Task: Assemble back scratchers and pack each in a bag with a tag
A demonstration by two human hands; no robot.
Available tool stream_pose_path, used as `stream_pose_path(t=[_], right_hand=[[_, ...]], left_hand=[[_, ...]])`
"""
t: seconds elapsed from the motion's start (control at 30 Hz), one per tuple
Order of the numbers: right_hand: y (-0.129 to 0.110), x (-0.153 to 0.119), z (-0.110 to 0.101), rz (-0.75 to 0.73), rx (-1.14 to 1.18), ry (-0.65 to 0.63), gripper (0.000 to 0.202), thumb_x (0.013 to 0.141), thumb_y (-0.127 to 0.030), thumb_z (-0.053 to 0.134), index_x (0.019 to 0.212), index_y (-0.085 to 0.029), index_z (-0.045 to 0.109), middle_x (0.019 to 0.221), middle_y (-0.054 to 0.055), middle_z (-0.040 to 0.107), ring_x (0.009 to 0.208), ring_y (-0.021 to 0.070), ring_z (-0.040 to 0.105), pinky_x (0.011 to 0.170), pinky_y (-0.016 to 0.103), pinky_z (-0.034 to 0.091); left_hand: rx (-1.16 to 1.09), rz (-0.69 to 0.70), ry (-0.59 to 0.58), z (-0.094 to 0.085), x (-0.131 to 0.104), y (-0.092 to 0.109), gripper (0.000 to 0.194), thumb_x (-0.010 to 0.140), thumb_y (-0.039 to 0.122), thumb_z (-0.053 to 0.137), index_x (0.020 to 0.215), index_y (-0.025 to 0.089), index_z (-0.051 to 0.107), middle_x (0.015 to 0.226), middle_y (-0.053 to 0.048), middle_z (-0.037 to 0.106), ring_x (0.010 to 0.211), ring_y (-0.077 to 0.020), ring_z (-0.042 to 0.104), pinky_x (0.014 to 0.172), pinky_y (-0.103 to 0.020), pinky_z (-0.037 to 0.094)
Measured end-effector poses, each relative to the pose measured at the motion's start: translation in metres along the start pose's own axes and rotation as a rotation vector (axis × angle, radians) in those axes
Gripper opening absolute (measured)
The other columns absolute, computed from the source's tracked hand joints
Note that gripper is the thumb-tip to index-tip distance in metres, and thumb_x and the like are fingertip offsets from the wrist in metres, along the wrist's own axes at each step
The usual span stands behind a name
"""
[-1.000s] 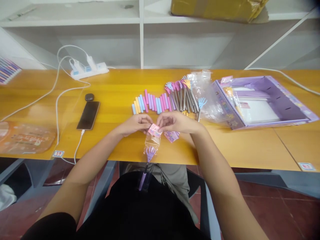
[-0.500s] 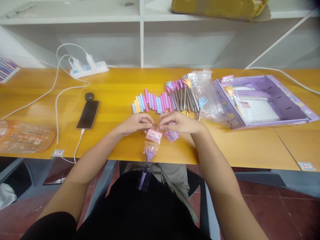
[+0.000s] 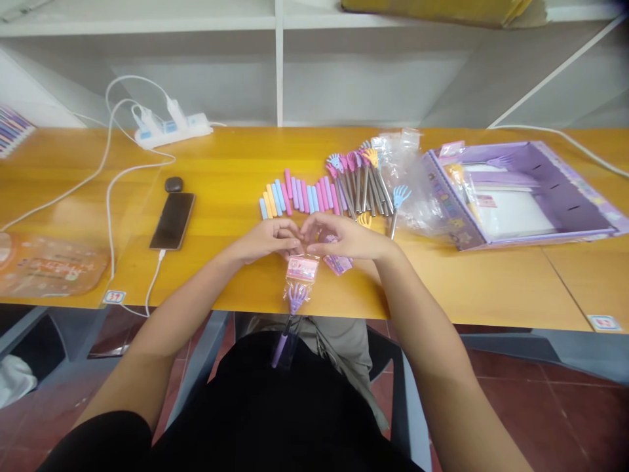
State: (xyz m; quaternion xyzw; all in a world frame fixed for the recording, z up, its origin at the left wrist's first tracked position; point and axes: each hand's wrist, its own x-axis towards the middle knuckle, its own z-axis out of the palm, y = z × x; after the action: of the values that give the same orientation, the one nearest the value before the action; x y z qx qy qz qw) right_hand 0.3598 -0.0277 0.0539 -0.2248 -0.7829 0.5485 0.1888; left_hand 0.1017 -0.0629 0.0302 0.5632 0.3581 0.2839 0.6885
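Observation:
Over the table's front part, my left hand (image 3: 269, 240) pinches the top end of a clear plastic bag. My right hand (image 3: 344, 237) curves in from the other side, fingers bent and fingertips at the same top end; its exact grip is partly hidden. Inside the bag, a pink card (image 3: 301, 269) lies above a purple hand-shaped back scratcher (image 3: 297, 298), whose purple grip end hangs past the table edge before my black shirt. Under my right hand lie several pink printed cards (image 3: 338, 263).
Behind my hands lie coloured grip tubes (image 3: 299, 196) in a row, several metal-rod back scratchers (image 3: 361, 177) and clear bags (image 3: 417, 190). A purple display box (image 3: 545, 160) stands right. Left are a phone (image 3: 173, 221), an orange pouch (image 3: 54, 269) and a power strip (image 3: 174, 131) with cables.
My right thumb and fingers have parted a little and shifted slightly at the bag's top. The bagged back scratcher hangs nearly as before. The whole view has tilted slightly.

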Motion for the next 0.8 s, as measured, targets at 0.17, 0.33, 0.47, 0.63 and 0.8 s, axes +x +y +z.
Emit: stream_pose_path(t=[0.17,0.33,0.47,0.63,0.8], right_hand=[[0.000,-0.002,0.000,0.086,0.107,-0.072,0.034,0.094,-0.039,0.083,0.116,-0.023,0.063,0.091,0.000,0.073,0.082,0.0165,0.068,0.077,0.033,0.055],[0.000,-0.005,-0.002,0.096,0.055,-0.041,0.029,0.093,-0.041,0.083,0.109,-0.021,0.069,0.087,0.000,0.072,0.076,0.0144,0.064,0.070,0.030,0.052],[-0.001,-0.005,-0.005,0.053,0.031,-0.136,0.029,0.095,-0.047,0.083,0.099,-0.020,0.075,0.089,0.002,0.075,0.076,0.0140,0.065,0.070,0.030,0.052],[0.000,0.000,-0.002,-0.002,0.100,-0.238,0.033,0.107,-0.050,0.068,0.099,-0.019,0.076,0.097,0.005,0.075,0.089,0.0165,0.069,0.082,0.033,0.057],[0.003,0.000,0.007,0.177,0.162,-0.217,0.036,0.090,-0.043,0.088,0.101,-0.022,0.061,0.085,-0.002,0.069,0.071,0.0126,0.063,0.060,0.026,0.049]], left_hand=[[0.027,-0.005,-0.015,0.003,0.000,-0.001,0.046,0.089,0.052,0.089,0.106,0.015,0.068,0.098,-0.012,0.080,0.081,-0.0168,0.077,0.070,-0.026,0.060],[0.208,-0.065,-0.204,0.007,-0.005,-0.002,0.061,0.071,0.033,0.101,0.125,0.019,0.076,0.114,-0.009,0.080,0.092,-0.0205,0.078,0.077,-0.028,0.061],[0.312,-0.063,-0.305,0.008,-0.006,-0.006,0.045,0.076,0.031,0.096,0.117,0.022,0.081,0.091,-0.003,0.080,0.075,-0.0180,0.075,0.069,-0.025,0.056],[0.327,-0.049,-0.264,0.009,-0.006,-0.007,0.036,0.073,0.034,0.098,0.103,0.022,0.082,0.079,0.000,0.077,0.068,-0.0157,0.071,0.066,-0.023,0.053],[0.290,-0.143,-0.381,0.011,-0.007,0.001,0.027,0.086,0.041,0.091,0.104,0.022,0.084,0.085,-0.004,0.081,0.075,-0.0186,0.077,0.071,-0.026,0.059]])
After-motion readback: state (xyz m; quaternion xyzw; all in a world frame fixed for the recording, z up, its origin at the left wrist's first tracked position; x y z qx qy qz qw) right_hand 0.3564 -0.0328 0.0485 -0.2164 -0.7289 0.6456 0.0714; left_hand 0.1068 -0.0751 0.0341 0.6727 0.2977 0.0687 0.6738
